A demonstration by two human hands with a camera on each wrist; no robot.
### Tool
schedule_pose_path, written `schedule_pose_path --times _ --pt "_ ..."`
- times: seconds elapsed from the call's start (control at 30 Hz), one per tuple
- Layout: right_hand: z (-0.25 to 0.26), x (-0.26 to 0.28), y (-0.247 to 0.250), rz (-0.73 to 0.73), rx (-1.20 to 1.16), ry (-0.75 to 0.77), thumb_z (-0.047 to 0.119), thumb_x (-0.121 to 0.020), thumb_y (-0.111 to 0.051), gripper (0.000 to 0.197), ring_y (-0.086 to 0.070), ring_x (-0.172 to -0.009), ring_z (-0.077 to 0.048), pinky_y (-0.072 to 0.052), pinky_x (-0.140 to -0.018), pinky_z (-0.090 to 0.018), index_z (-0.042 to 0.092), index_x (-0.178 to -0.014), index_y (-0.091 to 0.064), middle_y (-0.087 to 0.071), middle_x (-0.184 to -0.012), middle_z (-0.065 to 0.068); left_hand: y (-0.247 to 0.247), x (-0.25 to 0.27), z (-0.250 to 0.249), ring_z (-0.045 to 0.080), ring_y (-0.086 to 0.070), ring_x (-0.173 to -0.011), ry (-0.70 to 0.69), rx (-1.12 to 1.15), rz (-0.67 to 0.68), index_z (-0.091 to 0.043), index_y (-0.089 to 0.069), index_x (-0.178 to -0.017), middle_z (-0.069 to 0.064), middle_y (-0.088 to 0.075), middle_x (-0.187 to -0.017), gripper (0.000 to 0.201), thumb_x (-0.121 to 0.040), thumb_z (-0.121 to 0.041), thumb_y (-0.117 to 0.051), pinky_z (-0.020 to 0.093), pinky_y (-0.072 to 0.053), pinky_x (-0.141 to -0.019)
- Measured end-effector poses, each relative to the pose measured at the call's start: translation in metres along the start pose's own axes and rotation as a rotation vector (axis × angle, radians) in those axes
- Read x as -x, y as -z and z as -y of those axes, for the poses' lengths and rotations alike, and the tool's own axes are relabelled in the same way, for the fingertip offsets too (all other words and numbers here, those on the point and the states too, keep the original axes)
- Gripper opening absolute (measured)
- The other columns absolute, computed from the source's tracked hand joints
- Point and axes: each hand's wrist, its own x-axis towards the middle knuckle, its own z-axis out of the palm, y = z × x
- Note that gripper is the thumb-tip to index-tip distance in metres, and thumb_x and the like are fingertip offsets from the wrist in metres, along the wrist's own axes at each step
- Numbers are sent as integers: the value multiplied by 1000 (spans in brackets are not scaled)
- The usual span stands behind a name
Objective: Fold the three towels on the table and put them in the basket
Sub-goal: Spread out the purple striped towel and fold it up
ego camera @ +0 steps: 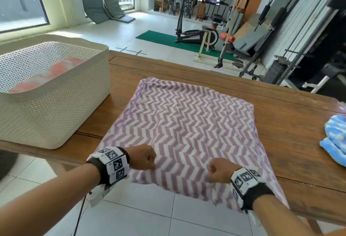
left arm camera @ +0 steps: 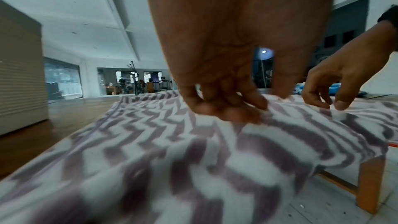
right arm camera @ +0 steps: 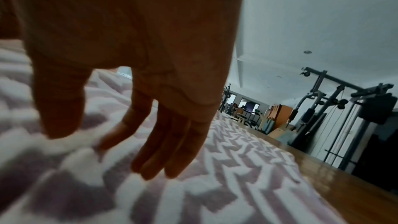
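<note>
A purple-and-white zigzag towel (ego camera: 187, 119) lies spread on the wooden table (ego camera: 280, 108), its near edge hanging over the front. My left hand (ego camera: 145, 158) pinches the towel near that edge with curled fingers (left arm camera: 226, 106). My right hand (ego camera: 218, 170) is a little to the right, with thumb and forefinger pinching a ridge of the same towel (right arm camera: 90, 134). A cream woven basket (ego camera: 56, 104) stands at the left of the table and holds a pink-and-white towel (ego camera: 52, 73). At the table's right edge lies a crumpled blue towel (ego camera: 335, 142).
The basket's wall (left arm camera: 19, 74) rises close on the left of the purple towel. White tiled floor lies below the table's front edge. Gym machines (ego camera: 280, 29) and a green mat (ego camera: 168, 41) stand beyond the far edge.
</note>
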Motion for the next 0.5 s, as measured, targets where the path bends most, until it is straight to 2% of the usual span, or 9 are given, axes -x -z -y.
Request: schedule_pose_path --times 0.1,0.2,0.3,0.4,0.47,0.5 --pt "27 -10 -6 -136 -37 45 35 -84 -62 19 -51 -70 -12 -44 -67 -26 18 -83 -53 -54 -84 4 -12 6 37 24 -56 -100 233 -92 -292 -11 -57 -106 7 -60 -109 26 -90 -32 -54 32 -44 -84" --pt "64 -19 -13 -224 -89 157 36 -87 -60 18 -51 -73 -11 -40 -62 -21 20 -84 -52 -53 -82 7 -26 16 75 28 -47 -117 442 -201 -400 -12 -46 -122 10 -51 -126 39 -89 -32 -50 35 -39 -96" --pt "107 -31 -23 -295 -91 249 44 -88 -58 25 -52 -79 -13 -42 -67 -25 19 -87 -54 -55 -88 4 -34 27 96 30 -48 -116 575 -149 -411 -13 -43 -130 11 -52 -127 46 -89 -34 -46 37 -38 -95" --pt "146 -41 -28 -329 -83 255 51 -86 -58 35 -52 -72 -16 -40 -64 -28 17 -80 -52 -55 -81 2 -38 33 107 26 -57 -105 598 -93 -367 -14 -50 -119 7 -61 -116 35 -90 -35 -47 34 -42 -88" --pt "163 -47 -34 -269 -31 238 43 -88 -57 32 -53 -71 -18 -39 -63 -29 18 -71 -45 -51 -75 2 -38 36 110 26 -60 -101 599 -31 -360 -14 -53 -111 7 -63 -112 25 -91 -28 -47 33 -45 -85" --pt "167 -50 -37 -246 0 232 35 -90 -54 31 -55 -76 -21 -40 -65 -30 19 -67 -40 -48 -74 1 -37 37 114 28 -61 -99 615 70 -393 -13 -53 -108 8 -64 -110 21 -91 -24 -47 33 -46 -83"
